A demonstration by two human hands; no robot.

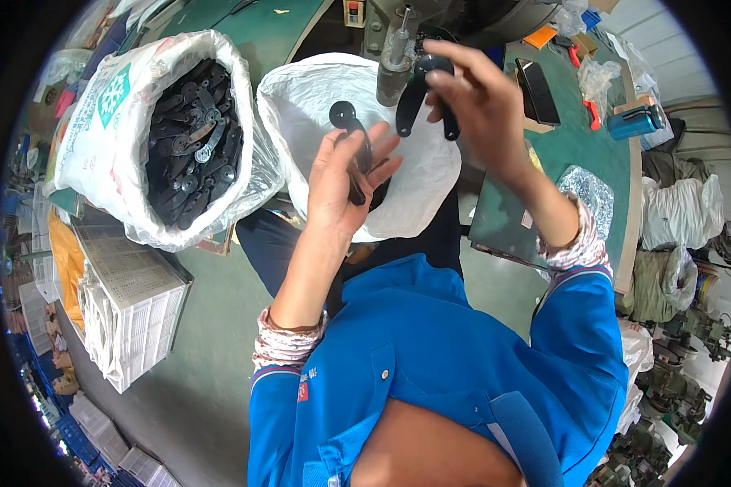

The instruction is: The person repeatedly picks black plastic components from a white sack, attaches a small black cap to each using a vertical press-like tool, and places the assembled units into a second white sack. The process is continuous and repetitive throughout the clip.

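In the upper middle of the frame, the left hand [345,183] curls around a flat black metal piece [351,134], round end up. The right hand [475,101] pinches a bent black piece [418,89], legs pointing down, above the white bag [414,174].

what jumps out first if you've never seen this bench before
The two raised hands at centre: the left hand grips a few flat black metal pieces with round ends, and the right hand holds a black V-shaped pair near a grey machine post. To the left gapes a white sack full of the same black parts, and a second white sack lies under the hands.
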